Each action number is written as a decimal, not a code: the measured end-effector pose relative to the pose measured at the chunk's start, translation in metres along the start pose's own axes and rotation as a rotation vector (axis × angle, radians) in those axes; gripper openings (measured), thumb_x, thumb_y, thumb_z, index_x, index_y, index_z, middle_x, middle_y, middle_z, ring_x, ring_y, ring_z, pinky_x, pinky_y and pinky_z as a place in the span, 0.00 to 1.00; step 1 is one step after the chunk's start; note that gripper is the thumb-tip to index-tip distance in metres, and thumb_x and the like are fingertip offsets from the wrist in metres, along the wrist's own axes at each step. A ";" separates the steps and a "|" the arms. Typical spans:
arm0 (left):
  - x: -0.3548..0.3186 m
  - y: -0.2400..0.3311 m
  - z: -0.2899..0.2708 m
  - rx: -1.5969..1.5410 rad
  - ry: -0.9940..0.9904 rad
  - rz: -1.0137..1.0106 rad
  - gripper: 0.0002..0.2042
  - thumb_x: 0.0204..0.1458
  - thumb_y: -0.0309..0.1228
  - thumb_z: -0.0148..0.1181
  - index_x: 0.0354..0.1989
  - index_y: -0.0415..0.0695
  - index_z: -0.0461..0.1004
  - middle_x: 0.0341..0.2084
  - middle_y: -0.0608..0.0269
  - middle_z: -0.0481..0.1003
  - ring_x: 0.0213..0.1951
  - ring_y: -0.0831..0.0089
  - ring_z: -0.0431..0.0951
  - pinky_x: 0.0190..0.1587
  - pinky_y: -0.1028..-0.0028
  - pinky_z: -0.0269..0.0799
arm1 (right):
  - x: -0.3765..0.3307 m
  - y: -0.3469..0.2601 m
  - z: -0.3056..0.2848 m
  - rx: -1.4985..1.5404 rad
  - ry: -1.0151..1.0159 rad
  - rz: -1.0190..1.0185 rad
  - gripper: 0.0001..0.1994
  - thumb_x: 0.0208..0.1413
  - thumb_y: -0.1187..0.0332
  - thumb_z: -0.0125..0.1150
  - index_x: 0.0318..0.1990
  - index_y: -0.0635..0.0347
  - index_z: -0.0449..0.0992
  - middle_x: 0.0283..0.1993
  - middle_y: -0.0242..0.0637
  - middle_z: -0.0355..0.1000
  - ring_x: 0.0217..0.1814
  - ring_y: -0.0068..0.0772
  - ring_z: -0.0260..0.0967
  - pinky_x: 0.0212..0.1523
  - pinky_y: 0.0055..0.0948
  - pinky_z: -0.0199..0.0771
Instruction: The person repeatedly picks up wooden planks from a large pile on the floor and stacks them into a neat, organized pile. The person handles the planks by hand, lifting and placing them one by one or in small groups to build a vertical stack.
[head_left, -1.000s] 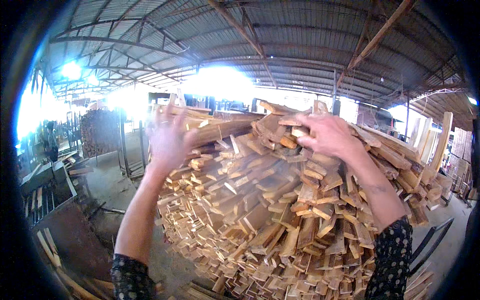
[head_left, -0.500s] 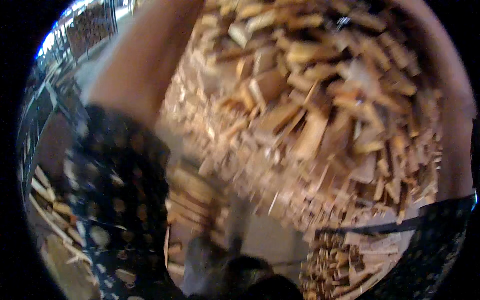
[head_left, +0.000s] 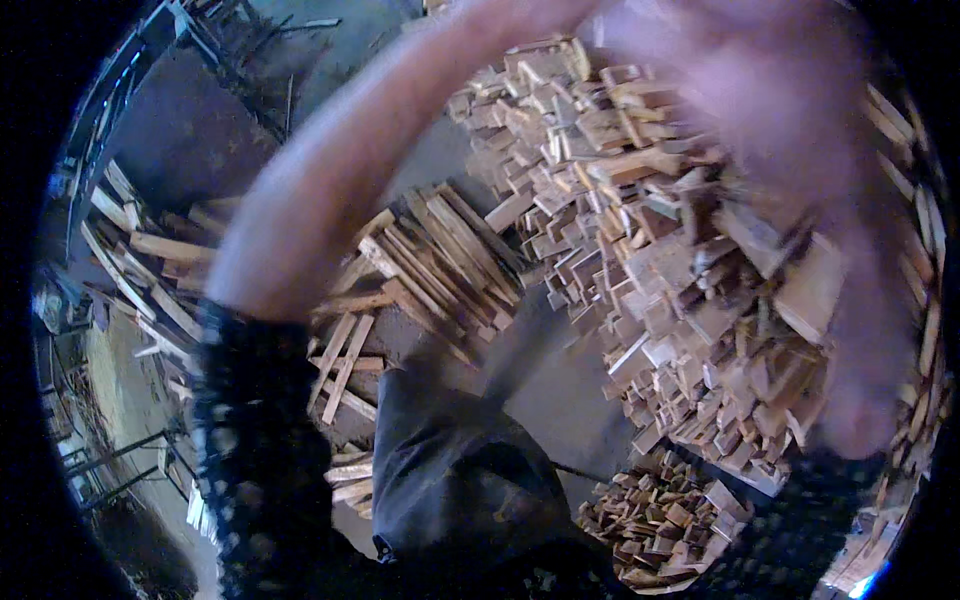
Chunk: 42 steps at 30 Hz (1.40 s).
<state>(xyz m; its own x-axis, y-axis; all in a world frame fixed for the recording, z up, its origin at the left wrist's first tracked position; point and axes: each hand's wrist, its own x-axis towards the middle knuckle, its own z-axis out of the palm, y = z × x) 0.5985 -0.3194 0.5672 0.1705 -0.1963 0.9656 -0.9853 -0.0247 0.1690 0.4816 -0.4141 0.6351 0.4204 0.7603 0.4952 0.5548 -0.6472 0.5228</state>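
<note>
A large heap of small cut wood blocks (head_left: 650,270) spreads over the right half, its pieces stacked and tilted at many angles. Across the left side my left forearm reaches up to the top edge, where my left hand (head_left: 575,12) is mostly cut off. Large and blurred, my right hand (head_left: 740,85) is close in front of the heap's upper right part. The two hands come near each other at the top. Their fingers cannot be made out, nor whether either holds or touches a block.
Long wooden slats (head_left: 445,265) lie in a bundle left of the heap, with crossed slats (head_left: 345,370) nearer me. Below sits a smaller pile of blocks (head_left: 655,525). My dark grey-clothed leg (head_left: 460,450) is between. Farther left are longer strips (head_left: 160,245) and a metal frame (head_left: 125,470).
My view has shifted, bringing more floor and the slat bundle into sight. My right hand has come into view at the top, and my arms are closer together there.
</note>
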 end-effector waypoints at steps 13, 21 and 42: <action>-0.703 0.073 -0.086 -0.185 0.330 -2.595 0.18 0.47 0.38 0.55 0.46 0.44 0.66 0.26 0.70 0.67 0.24 0.79 0.64 0.24 0.81 0.61 | -0.357 -0.472 0.410 1.372 -0.922 1.286 0.31 0.43 0.59 0.59 0.52 0.70 0.58 0.55 0.58 0.54 0.57 0.55 0.52 0.57 0.43 0.52; -0.872 0.028 -0.033 -0.591 0.274 -2.525 0.23 0.48 0.41 0.55 0.51 0.44 0.61 0.35 0.64 0.67 0.35 0.74 0.69 0.35 0.75 0.66 | -0.498 -0.513 0.542 0.759 -0.969 1.257 0.38 0.44 0.55 0.58 0.58 0.68 0.51 0.60 0.64 0.41 0.63 0.56 0.42 0.60 0.41 0.45; -0.903 0.086 -0.005 -0.824 0.825 -2.512 0.23 0.50 0.45 0.49 0.49 0.43 0.63 0.43 0.61 0.69 0.45 0.64 0.67 0.47 0.64 0.63 | -0.462 -0.579 0.584 1.483 -0.444 1.881 0.17 0.50 0.60 0.53 0.43 0.64 0.67 0.44 0.49 0.65 0.47 0.43 0.62 0.48 0.35 0.60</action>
<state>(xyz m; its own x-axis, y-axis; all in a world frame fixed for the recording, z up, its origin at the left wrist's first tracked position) 0.3595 -0.1389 -0.2892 0.3601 -0.2428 -0.9008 0.7818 0.6054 0.1494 0.3857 -0.3587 -0.3015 0.8030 -0.2281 -0.5506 -0.5770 -0.0664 -0.8140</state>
